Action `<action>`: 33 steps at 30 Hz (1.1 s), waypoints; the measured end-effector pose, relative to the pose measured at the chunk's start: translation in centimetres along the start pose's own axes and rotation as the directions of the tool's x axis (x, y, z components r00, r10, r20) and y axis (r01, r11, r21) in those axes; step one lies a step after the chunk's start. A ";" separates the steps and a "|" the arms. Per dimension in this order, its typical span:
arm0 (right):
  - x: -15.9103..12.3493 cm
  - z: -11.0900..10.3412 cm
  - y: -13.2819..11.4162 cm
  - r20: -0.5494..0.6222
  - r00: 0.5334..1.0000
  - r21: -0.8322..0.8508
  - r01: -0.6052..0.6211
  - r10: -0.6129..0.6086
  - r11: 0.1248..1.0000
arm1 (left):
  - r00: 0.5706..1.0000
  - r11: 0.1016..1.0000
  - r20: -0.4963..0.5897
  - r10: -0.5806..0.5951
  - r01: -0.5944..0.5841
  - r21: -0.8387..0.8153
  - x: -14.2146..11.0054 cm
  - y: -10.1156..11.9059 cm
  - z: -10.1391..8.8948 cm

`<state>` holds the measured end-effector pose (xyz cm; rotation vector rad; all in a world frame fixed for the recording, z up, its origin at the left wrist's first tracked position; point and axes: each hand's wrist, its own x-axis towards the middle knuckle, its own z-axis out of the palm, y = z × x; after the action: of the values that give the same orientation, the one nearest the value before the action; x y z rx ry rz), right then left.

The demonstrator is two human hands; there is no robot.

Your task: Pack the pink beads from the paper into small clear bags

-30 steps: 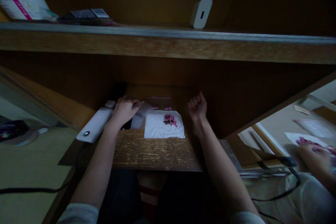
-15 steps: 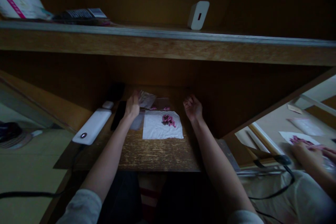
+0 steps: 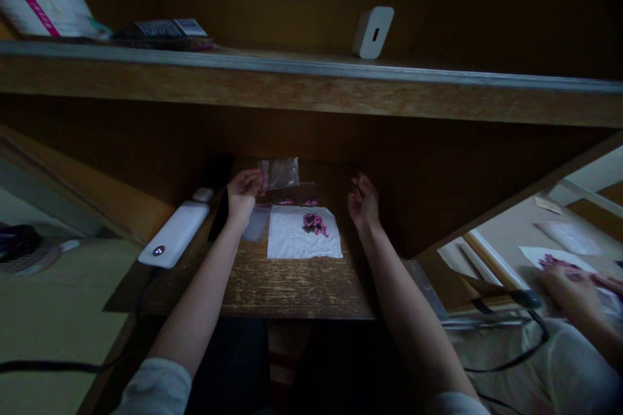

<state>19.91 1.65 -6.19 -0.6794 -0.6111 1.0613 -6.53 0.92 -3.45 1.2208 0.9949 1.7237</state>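
My left hand [image 3: 244,193] pinches the edge of a small clear plastic bag [image 3: 283,174], which stretches out to its right above the dark wooden surface. My right hand [image 3: 363,201] hovers at the right with its fingers curled in; whatever may be inside them is hidden. Between and below the hands lies a creased white tissue [image 3: 292,240], bearing a small heap of pink and dark beads [image 3: 316,225]. Just behind it sits another clear bag [image 3: 298,193] with pink beads at its lower edge. A further see-through bag [image 3: 257,224] lies partly beside the tissue's left edge.
A white power bank [image 3: 175,235] with a cable lies at the left, beside a dark flat object [image 3: 219,215]. Overhead runs a shelf edge [image 3: 311,87] carrying a white charger [image 3: 374,32]. At the right, another person's hands [image 3: 572,288] work over pink beads.
My left hand has turned, and the clear bag has swung up and to the right, now spread flatter. My right hand has shifted slightly right, fingers still curled.
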 end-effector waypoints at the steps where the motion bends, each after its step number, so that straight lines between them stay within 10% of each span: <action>1: 0.0 0.0 0.0 -0.010 1.000 -0.010 0.005 -0.006 1.000 | 1.000 0.999 0.000 -0.031 0.031 -0.039 0.1 -0.1 -0.1; 15: 0.3 -0.3 0.2 -0.005 1.000 -0.062 -0.004 0.004 0.998 | 0.996 0.997 -0.037 -0.077 0.076 -0.022 0.1 -0.7 -0.1; 26: 1.0 -1.6 1.2 0.311 0.948 -0.520 0.225 -0.063 0.824 | 0.999 0.985 -0.013 0.041 -0.039 0.168 0.1 -1.3 -0.3; 33: 0.1 0.1 1.1 0.371 0.905 -0.411 -0.040 0.208 0.911 | 0.975 0.886 0.098 0.201 -0.224 0.406 -0.4 -1.8 0.1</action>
<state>19.27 2.09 -6.96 -0.8634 -1.1829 1.2276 -6.06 1.29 -5.17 1.6941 1.2800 1.6810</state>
